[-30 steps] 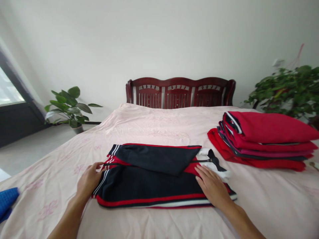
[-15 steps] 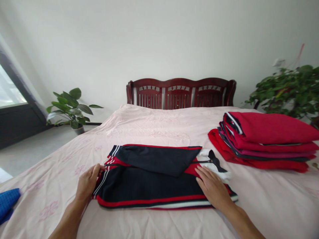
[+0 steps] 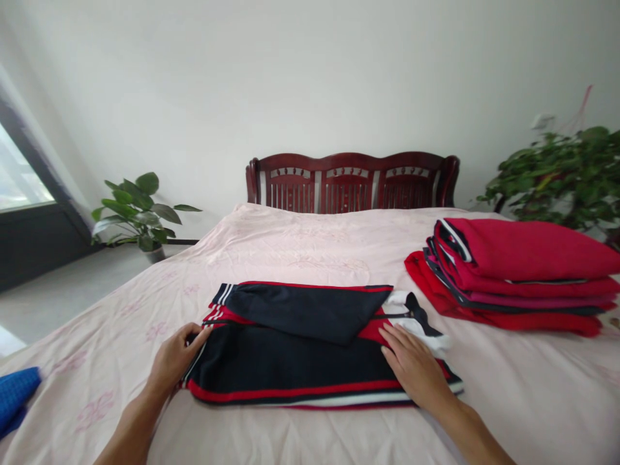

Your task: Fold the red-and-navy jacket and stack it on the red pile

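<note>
Pink bedspread (image 3: 310, 258) | left hand (image 3: 173, 357) slid lower, open, on folded tracksuit (image 3: 290, 361) edge | right hand (image 3: 413, 369) flat, unmoved

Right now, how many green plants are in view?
2: a broad-leaved potted plant on the floor left of the bed, and a bushy plant beyond the bed's right side. More may be hidden.

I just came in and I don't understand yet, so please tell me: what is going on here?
A person is handling a navy and red striped track jacket lying on a pink bedspread, one sleeve folded across it. The left hand is at its left edge; the right hand rests flat on its right side. A stack of folded red garments lies to the right.
</note>
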{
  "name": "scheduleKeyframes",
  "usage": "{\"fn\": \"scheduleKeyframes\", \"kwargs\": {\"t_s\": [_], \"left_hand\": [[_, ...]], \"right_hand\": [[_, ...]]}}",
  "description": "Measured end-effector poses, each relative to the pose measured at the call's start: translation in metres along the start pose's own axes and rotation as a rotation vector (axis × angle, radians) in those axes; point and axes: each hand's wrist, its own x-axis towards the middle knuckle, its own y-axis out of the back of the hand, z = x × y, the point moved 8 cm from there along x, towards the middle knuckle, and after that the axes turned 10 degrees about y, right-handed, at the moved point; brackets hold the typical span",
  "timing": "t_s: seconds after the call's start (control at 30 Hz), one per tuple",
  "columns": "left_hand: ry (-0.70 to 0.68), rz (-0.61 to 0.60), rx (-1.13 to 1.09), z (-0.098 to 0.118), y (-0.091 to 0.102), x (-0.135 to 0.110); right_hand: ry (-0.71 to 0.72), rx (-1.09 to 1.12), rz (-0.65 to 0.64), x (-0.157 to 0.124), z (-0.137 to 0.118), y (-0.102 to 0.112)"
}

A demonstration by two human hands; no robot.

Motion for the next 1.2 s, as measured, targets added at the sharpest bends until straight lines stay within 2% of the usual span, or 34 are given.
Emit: {"fn": "scheduleKeyframes", "kwargs": {"t_s": [0.13,0.6,1.0,1.2], "left_hand": [[0.054,0.082,0.011,-0.0036,0.0079,-0.0018],[0.065,0.118,-0.029,-0.0020,0.0111,-0.0056],[0.107,0.025,0.039,-0.0094,0.0045,-0.0002],[0.110,0.037,0.012,-0.0090,0.0053,-0.0022]], "right_hand": [[-0.001,0.004,0.000,0.0001,0.0000,-0.0002],[-0.011,0.008,-0.016,0.0005,0.0004,0.0004],[-0.001,0.017,0.010,0.0003,-0.0005,0.0018],[-0.006,0.017,0.005,0.0003,-0.0003,0.0021]]}}
